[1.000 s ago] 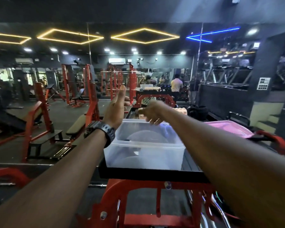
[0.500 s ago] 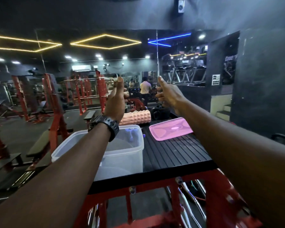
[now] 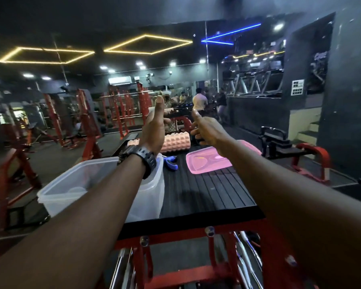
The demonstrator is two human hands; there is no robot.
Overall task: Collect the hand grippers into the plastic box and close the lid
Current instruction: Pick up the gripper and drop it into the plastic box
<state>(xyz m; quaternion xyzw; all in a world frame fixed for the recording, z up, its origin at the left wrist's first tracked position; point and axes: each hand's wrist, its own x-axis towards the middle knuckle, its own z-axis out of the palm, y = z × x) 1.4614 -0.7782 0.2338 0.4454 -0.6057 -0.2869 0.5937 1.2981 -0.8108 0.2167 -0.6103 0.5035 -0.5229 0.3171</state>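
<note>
A clear plastic box (image 3: 75, 184) stands open at the left of a black ribbed platform (image 3: 206, 190). Its pink lid (image 3: 206, 162) lies flat on the platform to the right. A blue hand gripper (image 3: 171, 162) lies between the box and the lid. My left hand (image 3: 154, 128), with a black watch on the wrist, is raised above the box's far end, thumb up, holding nothing. My right hand (image 3: 208, 130) is stretched out above the lid's far side, thumb up and fingers loosely curled, with nothing in it.
A peach foam roller (image 3: 176, 141) lies across the platform's far end behind the hands. The platform sits on a red metal frame (image 3: 175, 236). Red gym racks (image 3: 83, 119) fill the left, a black bench (image 3: 279, 142) stands right, and people stand far back.
The view has swung right, so the box now sits left and the lid centre. My right hand rose from the box's far edge; both hands now hover with thumbs up.
</note>
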